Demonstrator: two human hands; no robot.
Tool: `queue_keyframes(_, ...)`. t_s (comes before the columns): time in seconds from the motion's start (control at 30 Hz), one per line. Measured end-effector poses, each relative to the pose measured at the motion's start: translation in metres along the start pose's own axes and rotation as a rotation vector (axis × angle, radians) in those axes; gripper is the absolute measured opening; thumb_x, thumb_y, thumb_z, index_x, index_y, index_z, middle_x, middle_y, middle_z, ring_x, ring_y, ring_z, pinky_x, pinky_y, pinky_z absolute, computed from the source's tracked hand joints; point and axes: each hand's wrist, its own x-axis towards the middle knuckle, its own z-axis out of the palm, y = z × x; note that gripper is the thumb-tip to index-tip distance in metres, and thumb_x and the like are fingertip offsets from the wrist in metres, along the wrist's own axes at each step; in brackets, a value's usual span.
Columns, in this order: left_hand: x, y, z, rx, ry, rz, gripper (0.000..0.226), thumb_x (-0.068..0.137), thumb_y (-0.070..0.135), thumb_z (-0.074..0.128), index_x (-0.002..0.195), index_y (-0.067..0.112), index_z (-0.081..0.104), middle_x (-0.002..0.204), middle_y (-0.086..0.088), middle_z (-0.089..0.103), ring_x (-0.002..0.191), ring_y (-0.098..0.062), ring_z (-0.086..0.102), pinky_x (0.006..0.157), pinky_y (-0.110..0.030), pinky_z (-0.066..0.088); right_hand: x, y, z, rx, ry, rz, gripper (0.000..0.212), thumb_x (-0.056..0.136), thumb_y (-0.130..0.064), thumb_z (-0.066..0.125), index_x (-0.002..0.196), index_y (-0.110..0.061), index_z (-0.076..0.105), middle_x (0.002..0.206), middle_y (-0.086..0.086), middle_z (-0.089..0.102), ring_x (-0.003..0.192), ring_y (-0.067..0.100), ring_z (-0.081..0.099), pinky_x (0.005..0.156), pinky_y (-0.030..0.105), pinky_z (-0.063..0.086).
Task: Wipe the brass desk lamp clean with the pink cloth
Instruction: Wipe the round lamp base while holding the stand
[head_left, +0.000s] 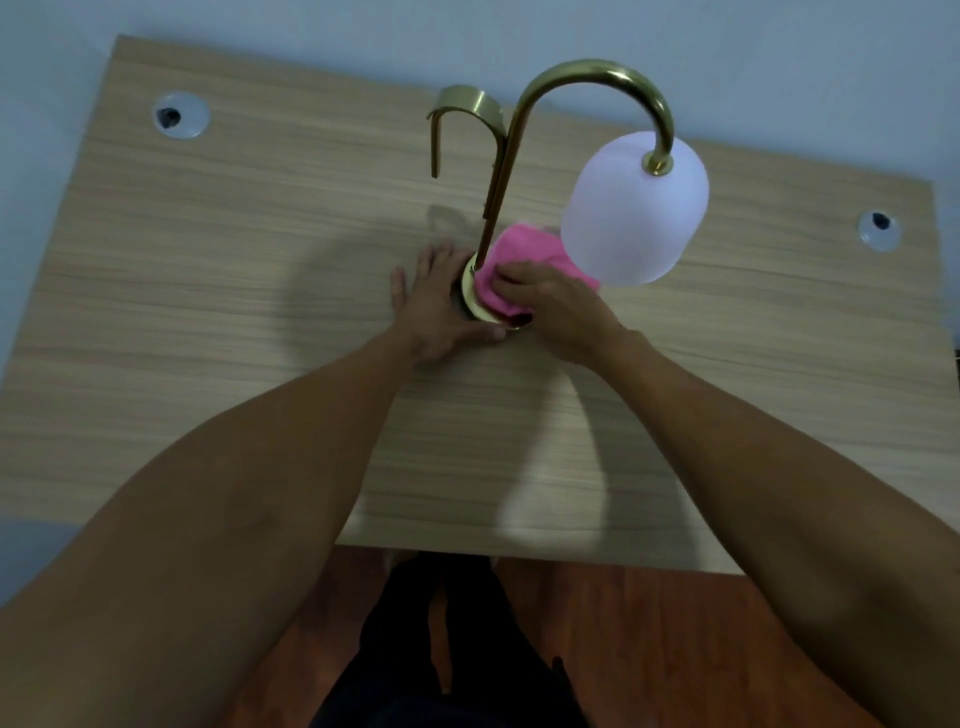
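Observation:
The brass desk lamp (587, 78) stands mid-table, its curved stem arching over to a frosted white shade (636, 208) on the right. A second brass hook (462, 111) curls off the stem to the left. The round brass base (470, 291) is mostly covered. My right hand (550, 306) presses the bunched pink cloth (519, 260) down on the base, right of the stem. My left hand (441, 306) lies flat against the base's left side, fingers spread on the table, thumb along the front rim.
The lamp sits on a light wood-grain table (208, 312) with round cable grommets at the back left (181, 115) and far right (879, 230). A pale wall runs behind the table. Below the near edge are a reddish wood floor and my dark trousers.

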Motion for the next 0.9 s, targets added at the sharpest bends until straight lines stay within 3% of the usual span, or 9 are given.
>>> queue_keyframes(0.2, 0.003, -0.002, 0.002, 0.017, 0.009, -0.009, 0.121, 0.063, 0.064, 0.085, 0.161, 0.030, 0.024, 0.174, 0.001, 0.010, 0.162, -0.018, -0.005, 0.125, -0.055, -0.012, -0.005, 0.006, -0.005, 0.023, -0.022, -0.020, 0.037, 0.095, 0.001, 0.060, 0.129, -0.010, 0.070, 0.136, 0.010, 0.065, 0.127, 0.030, 0.059, 0.109, 0.048, 0.047)
queue_keyframes(0.3, 0.001, -0.003, 0.005, 0.019, 0.009, 0.005, 0.119, 0.063, 0.065, 0.085, 0.160, 0.029, 0.026, 0.174, -0.001, 0.012, 0.162, -0.019, -0.004, 0.124, -0.056, -0.012, 0.003, -0.004, -0.001, 0.017, -0.021, -0.045, 0.033, 0.098, -0.012, 0.062, 0.130, -0.013, 0.069, 0.136, 0.011, 0.062, 0.125, 0.029, 0.056, 0.105, 0.042, 0.048)
queue_keyframes(0.4, 0.004, -0.001, 0.005, -0.003, 0.020, 0.007, 0.120, 0.062, 0.065, 0.085, 0.160, 0.027, 0.026, 0.174, -0.003, 0.012, 0.162, -0.020, -0.004, 0.124, -0.056, -0.013, 0.014, -0.015, 0.007, 0.094, -0.001, 0.071, 0.030, 0.099, -0.014, 0.060, 0.128, -0.016, 0.067, 0.130, 0.012, 0.060, 0.120, 0.030, 0.054, 0.102, 0.047, 0.046)
queue_keyframes(0.6, 0.002, -0.003, 0.005, -0.011, 0.028, 0.016, 0.119, 0.059, 0.062, 0.088, 0.158, 0.029, 0.030, 0.173, -0.003, 0.017, 0.162, -0.021, 0.000, 0.124, -0.057, -0.010, 0.002, 0.008, 0.002, -0.027, -0.097, -0.096, 0.034, 0.099, -0.015, 0.060, 0.132, -0.020, 0.069, 0.135, 0.010, 0.059, 0.125, 0.029, 0.053, 0.104, 0.045, 0.048)
queue_keyframes(0.9, 0.001, -0.003, 0.003, -0.012, 0.021, -0.015, 0.120, 0.063, 0.061, 0.087, 0.160, 0.026, 0.026, 0.174, -0.003, 0.013, 0.162, -0.022, -0.004, 0.124, -0.055, -0.014, 0.013, -0.016, 0.019, 0.007, 0.005, 0.080, 0.056, 0.086, -0.016, 0.078, 0.139, -0.016, 0.060, 0.130, 0.016, 0.058, 0.119, 0.033, 0.054, 0.104, 0.045, 0.050)
